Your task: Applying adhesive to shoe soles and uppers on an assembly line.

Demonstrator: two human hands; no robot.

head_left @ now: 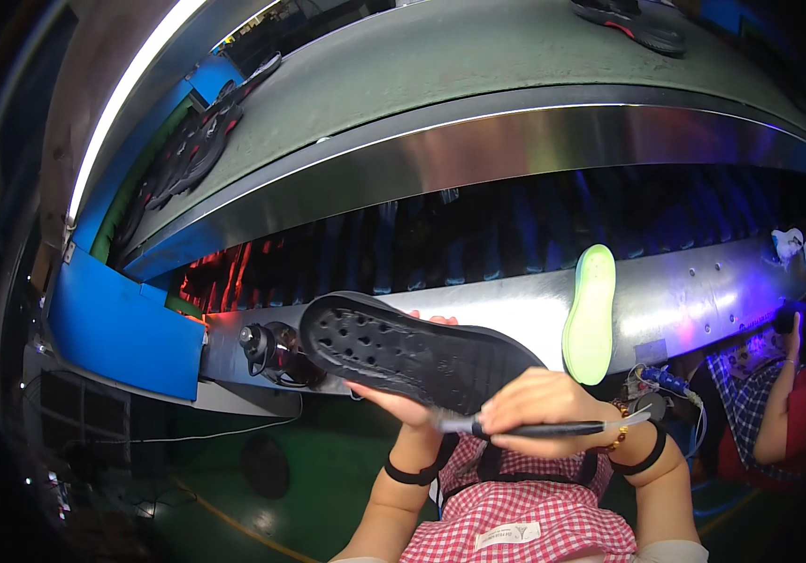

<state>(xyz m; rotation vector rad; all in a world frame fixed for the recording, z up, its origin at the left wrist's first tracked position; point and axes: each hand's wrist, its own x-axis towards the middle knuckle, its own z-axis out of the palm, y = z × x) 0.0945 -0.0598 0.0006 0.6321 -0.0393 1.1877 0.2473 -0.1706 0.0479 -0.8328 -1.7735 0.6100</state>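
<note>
My left hand (403,399) holds a black shoe sole (412,349) from underneath, its inner side with round holes facing up and its toe pointing left. My right hand (544,408) grips a thin black-handled brush (525,429), its bristle tip touching the sole's near edge at the heel end. Both wrists wear black bands, and the right one also has a beaded bracelet. A pale green sole (591,314) lies on the metal conveyor ledge (694,300) just right of my hands.
A metal-framed conveyor tunnel (515,141) curves across the view, with dark shoe parts (191,150) on its grey top at the left and another (633,23) at top right. A blue panel (121,333) stands at left. Another person's arm (783,394) in plaid is at right.
</note>
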